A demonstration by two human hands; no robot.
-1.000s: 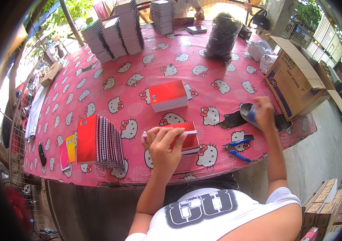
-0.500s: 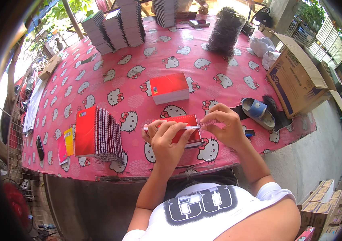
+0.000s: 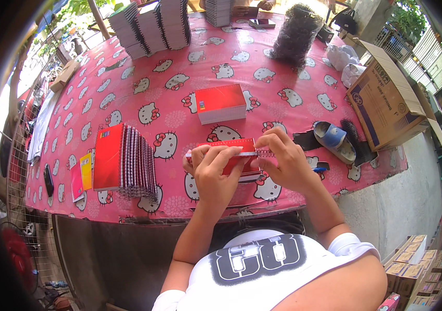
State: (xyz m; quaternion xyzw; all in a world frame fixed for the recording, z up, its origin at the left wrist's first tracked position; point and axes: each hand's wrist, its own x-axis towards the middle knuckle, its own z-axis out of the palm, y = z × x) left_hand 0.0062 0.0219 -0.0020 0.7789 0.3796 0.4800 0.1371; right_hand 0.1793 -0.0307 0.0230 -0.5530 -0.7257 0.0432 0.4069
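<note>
My left hand (image 3: pixel 211 171) grips a small red notebook (image 3: pixel 248 154), its edge turned up toward me. At the notebook's right end, my right hand (image 3: pixel 287 161) pinches a dark spiral binding coil (image 3: pixel 267 154) between thumb and fingers. How far the coil runs into the edge holes is too small to tell. Beneath the held notebook lies another red-covered pad (image 3: pixel 231 143) with a row of punched holes, partly hidden by my hands. Beyond stands a stack of red-covered pads (image 3: pixel 221 99). To the left is a tall pile of coil-bound red notebooks (image 3: pixel 109 158).
Pink patterned cloth (image 3: pixel 179 111) covers the table. A blue slipper-like object (image 3: pixel 333 140) and open carton (image 3: pixel 387 106) are at the right. Bundled black coils (image 3: pixel 296 36) and notebook stacks (image 3: pixel 174 23) stand at the back, near another person's hands (image 3: pixel 266 4). A phone (image 3: pixel 49 180) lies left.
The view has shifted slightly, so the table sits a little higher. My right fingers have moved slightly at the coil; my left hand keeps its grip on the notebook.
</note>
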